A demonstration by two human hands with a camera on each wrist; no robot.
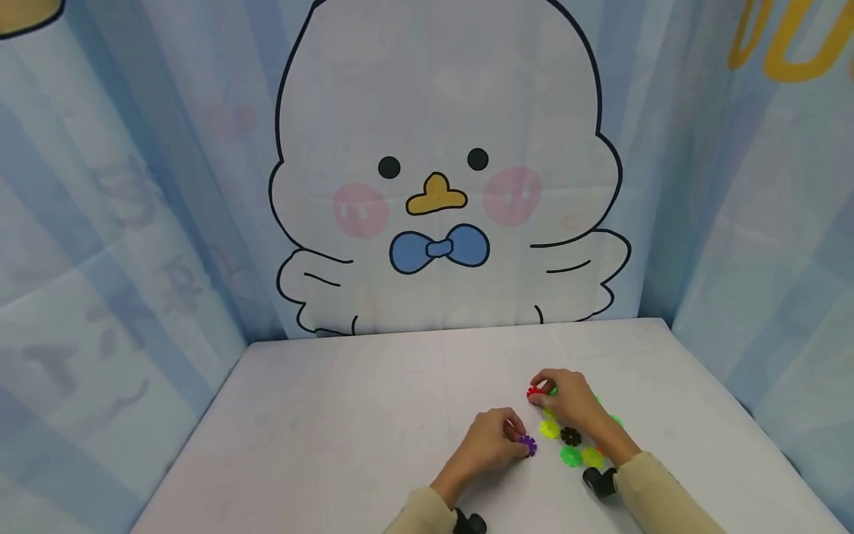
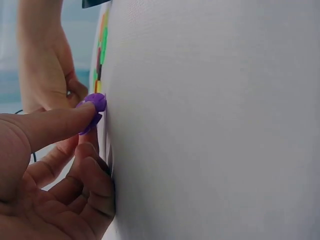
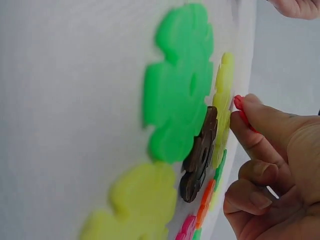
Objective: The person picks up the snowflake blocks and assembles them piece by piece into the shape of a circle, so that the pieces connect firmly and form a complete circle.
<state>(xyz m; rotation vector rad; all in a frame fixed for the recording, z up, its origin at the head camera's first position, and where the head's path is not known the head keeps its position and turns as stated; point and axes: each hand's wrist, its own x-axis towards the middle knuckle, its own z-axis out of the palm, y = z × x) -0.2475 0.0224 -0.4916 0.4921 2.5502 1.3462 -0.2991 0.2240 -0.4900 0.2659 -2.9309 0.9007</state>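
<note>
Between thumb and fingers my left hand (image 1: 492, 442) pinches a purple notched plastic disc (image 1: 528, 446), close above the table. In the left wrist view this purple flower-shaped disc (image 2: 96, 103) shows past the thumb tip. My right hand (image 1: 572, 400) pinches a red disc (image 1: 534, 392) of the same kind, farther back and to the right; only a red edge (image 3: 238, 102) of it shows in the right wrist view. Below and beside the right hand lie a brown disc (image 1: 571, 436), a green disc (image 1: 571, 455) and yellow discs (image 1: 550, 429). The right forearm hides part of this group.
The discs lie on a table (image 1: 320, 430) with a white cover. Orange and pink discs (image 3: 188, 227) also show in the right wrist view. A black wrist device (image 1: 600, 482) sits at the right sleeve. Printed curtains (image 1: 440, 297) stand behind and at both sides.
</note>
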